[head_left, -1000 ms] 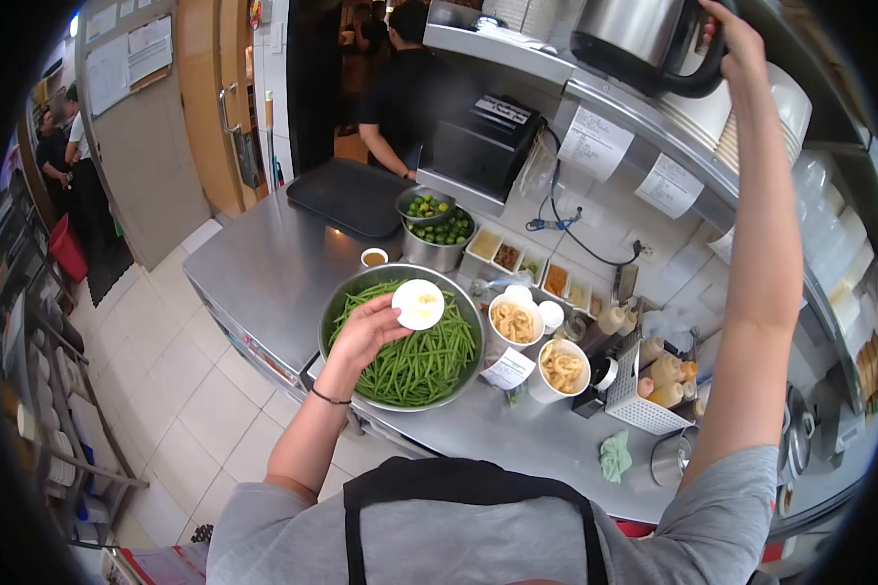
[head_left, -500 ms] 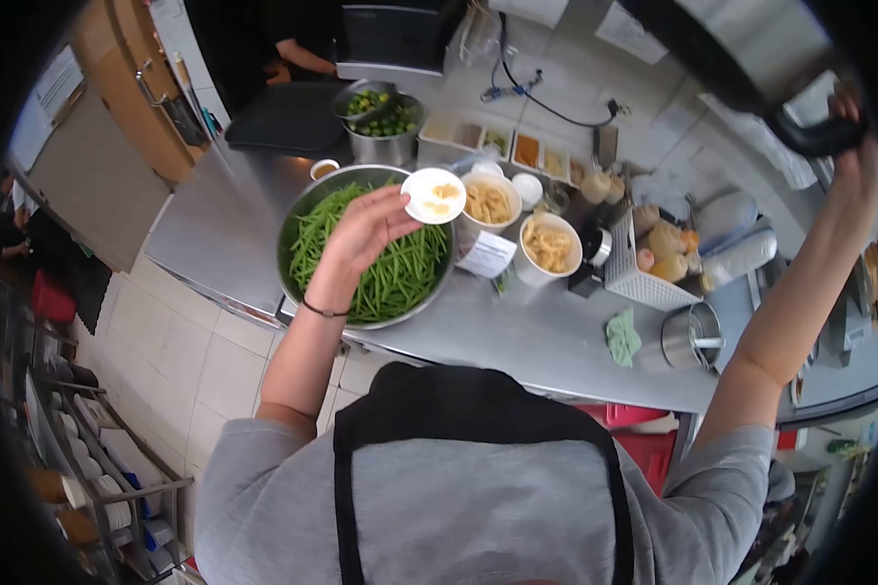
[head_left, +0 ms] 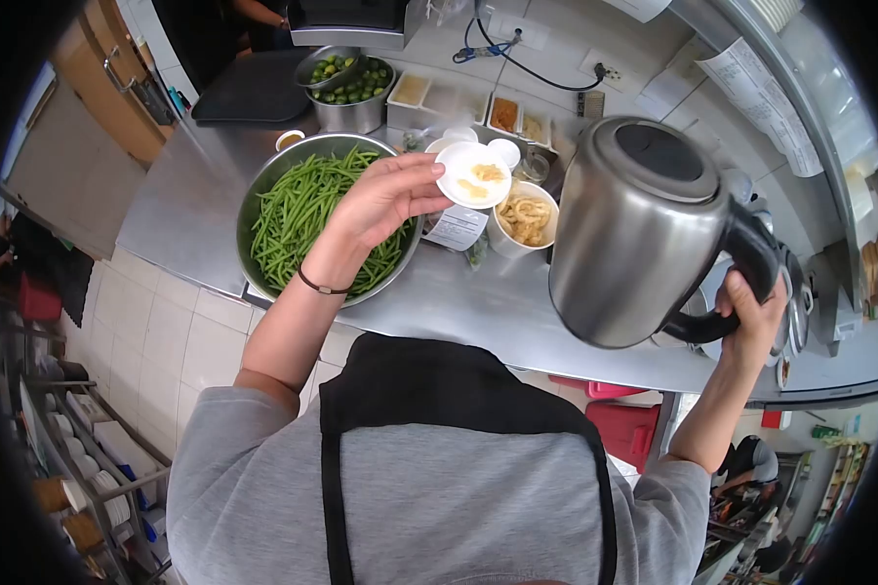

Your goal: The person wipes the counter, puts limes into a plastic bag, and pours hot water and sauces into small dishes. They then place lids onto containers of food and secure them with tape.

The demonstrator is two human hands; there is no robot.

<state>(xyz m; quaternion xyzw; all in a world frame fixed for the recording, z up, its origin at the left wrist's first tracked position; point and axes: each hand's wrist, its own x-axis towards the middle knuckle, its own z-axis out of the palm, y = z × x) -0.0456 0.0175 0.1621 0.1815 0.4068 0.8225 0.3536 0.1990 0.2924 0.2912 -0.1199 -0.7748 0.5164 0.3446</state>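
My left hand (head_left: 385,195) pinches the edge of a small white dish (head_left: 474,176) that has pale yellow pieces on it. Below and behind that hand is a large metal bowl of green beans (head_left: 302,210). At the right, my right hand (head_left: 751,307) is wrapped round the black handle of a big steel kettle (head_left: 634,234), which stands upright in the air over the counter. Between the dish and the kettle sits a white tub of pale strips (head_left: 525,218). A printed label on a bag (head_left: 456,227) lies under the dish.
A pot of small green fruit (head_left: 353,99) and a black board (head_left: 251,88) are at the back left. Condiment containers (head_left: 504,114) line the wall. A rack (head_left: 98,458) stands at the lower left. Another person's arm (head_left: 259,12) shows at the top.
My right hand has brought the kettle down and inward from the upper right, and it now hides the basket and steel pot. The dish in my left hand appears slightly lower and further right.
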